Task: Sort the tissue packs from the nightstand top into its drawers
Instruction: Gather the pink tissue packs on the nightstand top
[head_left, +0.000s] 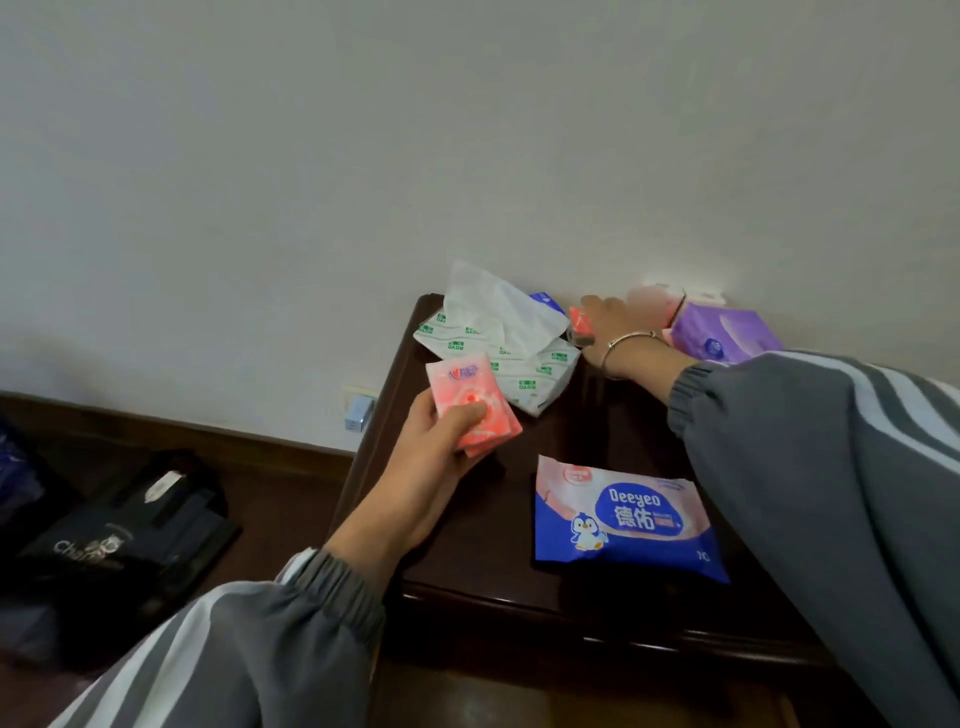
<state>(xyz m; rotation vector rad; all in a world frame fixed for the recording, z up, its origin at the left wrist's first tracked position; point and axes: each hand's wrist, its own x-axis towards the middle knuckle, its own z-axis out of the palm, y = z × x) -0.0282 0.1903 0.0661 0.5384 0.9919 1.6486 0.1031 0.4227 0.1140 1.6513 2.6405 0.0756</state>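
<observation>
On the dark wooden nightstand (519, 582) my left hand (431, 447) holds a small pink tissue pack (470, 402) above the left side of the top. My right hand (610, 325) reaches to the back by the wall, its fingers on a small orange-red pack (579, 319). A white soft tissue pack with green marks (498, 358) has a sheet sticking up. A blue and pink wipes pack with a penguin (623, 517) lies flat near the front. A purple pack (727, 332) and a blurred pink pack (652, 304) sit at the back right. No drawers are visible.
A blue-edged pack (545, 301) peeks out behind the white one. The white wall runs right behind the nightstand. Black bags (119, 540) lie on the floor at left. A wall socket with a blue plug (358, 408) sits left of the nightstand.
</observation>
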